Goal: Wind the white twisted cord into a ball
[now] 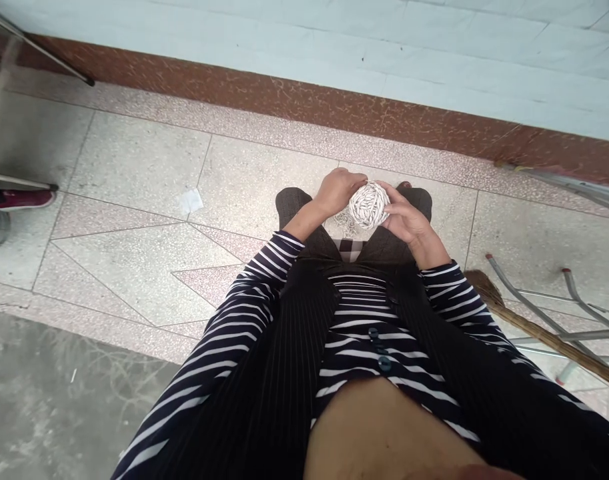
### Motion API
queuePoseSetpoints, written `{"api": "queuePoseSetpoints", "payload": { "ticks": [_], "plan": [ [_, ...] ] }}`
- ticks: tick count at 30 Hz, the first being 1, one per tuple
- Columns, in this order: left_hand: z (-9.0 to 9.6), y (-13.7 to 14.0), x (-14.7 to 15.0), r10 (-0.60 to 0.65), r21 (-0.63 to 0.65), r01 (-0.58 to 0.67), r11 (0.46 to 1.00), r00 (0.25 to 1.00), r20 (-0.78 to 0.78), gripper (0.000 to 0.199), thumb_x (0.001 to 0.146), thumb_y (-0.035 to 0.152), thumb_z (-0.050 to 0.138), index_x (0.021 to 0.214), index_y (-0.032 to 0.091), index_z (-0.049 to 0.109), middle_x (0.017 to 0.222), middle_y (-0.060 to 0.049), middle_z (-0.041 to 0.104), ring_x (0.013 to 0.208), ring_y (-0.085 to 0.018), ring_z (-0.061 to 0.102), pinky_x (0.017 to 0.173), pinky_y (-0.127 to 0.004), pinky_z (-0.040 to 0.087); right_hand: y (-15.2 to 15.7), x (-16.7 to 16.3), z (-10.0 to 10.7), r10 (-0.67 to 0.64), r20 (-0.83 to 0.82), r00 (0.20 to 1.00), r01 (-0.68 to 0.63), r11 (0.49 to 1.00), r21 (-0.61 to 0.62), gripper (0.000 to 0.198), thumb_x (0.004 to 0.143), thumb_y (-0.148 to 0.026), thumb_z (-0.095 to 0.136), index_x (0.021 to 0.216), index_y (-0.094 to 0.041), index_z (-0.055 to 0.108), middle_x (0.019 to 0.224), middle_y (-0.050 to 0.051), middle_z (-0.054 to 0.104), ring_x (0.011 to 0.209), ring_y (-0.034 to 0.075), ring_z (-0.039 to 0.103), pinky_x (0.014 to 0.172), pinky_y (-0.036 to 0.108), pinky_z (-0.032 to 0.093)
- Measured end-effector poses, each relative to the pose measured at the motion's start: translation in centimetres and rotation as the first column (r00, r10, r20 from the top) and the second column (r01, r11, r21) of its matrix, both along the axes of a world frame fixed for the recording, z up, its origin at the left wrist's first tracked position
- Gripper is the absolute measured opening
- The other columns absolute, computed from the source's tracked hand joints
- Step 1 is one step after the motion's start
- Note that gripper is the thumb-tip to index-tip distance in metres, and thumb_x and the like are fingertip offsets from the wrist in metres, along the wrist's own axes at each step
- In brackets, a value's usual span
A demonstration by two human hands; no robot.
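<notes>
Above my lap is a round ball of thick white twisted cord (369, 205). My right hand (407, 219) is closed around its right side, with the thumb on the face turned to me and the fingers along the far edge. At the ball's upper left edge, my left hand (339, 190) is closed, its fingertips pressed to the cord. What exactly those fingertips pinch is too small to see. Loose thin strands (345, 225) show below the ball, between my knees.
A white scrap of paper (191, 201) lies on the tiled floor (139, 167). To the right are a broom (544, 337) and a metal-legged stool (559, 313). A person's red shoe (27, 199) shows at the far left. Ahead runs a pale wall (334, 47) with a brown base.
</notes>
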State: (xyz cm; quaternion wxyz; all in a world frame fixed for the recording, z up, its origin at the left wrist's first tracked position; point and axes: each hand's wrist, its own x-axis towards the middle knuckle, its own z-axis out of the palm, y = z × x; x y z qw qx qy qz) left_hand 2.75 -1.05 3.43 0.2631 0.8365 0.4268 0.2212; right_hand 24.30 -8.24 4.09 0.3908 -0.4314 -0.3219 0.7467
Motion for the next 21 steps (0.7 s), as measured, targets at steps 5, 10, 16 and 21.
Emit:
{"api": "queuePoseSetpoints", "payload": {
  "ticks": [5, 10, 16, 21],
  "plan": [
    [0.1, -1.5, 0.5, 0.078, -0.018, -0.079, 0.997, 0.996, -0.040, 0.037, 0.112, 0.034, 0.048, 0.090, 0.021, 0.076, 0.076, -0.005, 0.072, 0.072, -0.021, 0.063, 0.069, -0.032, 0.037, -0.6, -0.6, 0.7, -0.001, 0.052, 0.999, 0.000, 1.000, 0.027, 0.076, 0.060, -0.042, 0.098, 0.129, -0.035, 0.066, 0.136, 0.002, 0.071, 0.128, 0.031, 0.066, 0.093, 0.041, 0.065],
    [-1.0, -1.1, 0.4, 0.125, -0.009, -0.125, 0.992, 0.991, -0.056, 0.032, 0.110, 0.033, 0.051, 0.100, 0.021, 0.079, 0.087, -0.008, 0.079, 0.081, -0.024, 0.070, 0.074, -0.032, 0.041, -0.7, -1.2, 1.2, -0.097, 0.167, 0.981, 0.081, 0.992, 0.097, 0.079, 0.051, -0.037, 0.101, 0.122, -0.034, 0.065, 0.126, 0.002, 0.071, 0.125, 0.031, 0.066, 0.094, 0.039, 0.064],
    [-3.4, 0.5, -0.3, 0.216, -0.130, -0.209, 0.969, 0.976, 0.043, 0.030, 0.108, 0.030, 0.055, 0.097, 0.018, 0.080, 0.093, -0.009, 0.081, 0.084, -0.023, 0.072, 0.077, -0.031, 0.045, -0.9, -0.5, 3.4, -0.112, 0.196, 0.974, 0.048, 0.951, 0.305, 0.086, 0.055, -0.058, 0.099, 0.128, -0.036, 0.060, 0.134, 0.004, 0.068, 0.132, 0.035, 0.064, 0.111, 0.052, 0.058],
    [-2.4, 2.6, 0.7, 0.166, -0.200, -0.120, 0.972, 0.959, 0.230, 0.028, 0.107, 0.027, 0.056, 0.091, 0.017, 0.077, 0.091, -0.007, 0.080, 0.086, -0.020, 0.071, 0.081, -0.030, 0.048, -0.1, 1.1, 6.2, -0.108, 0.263, 0.959, -0.029, 0.883, 0.469, 0.095, 0.057, -0.078, 0.090, 0.138, -0.041, 0.058, 0.146, 0.006, 0.063, 0.146, 0.042, 0.056, 0.106, 0.060, 0.060]
  ]
}}
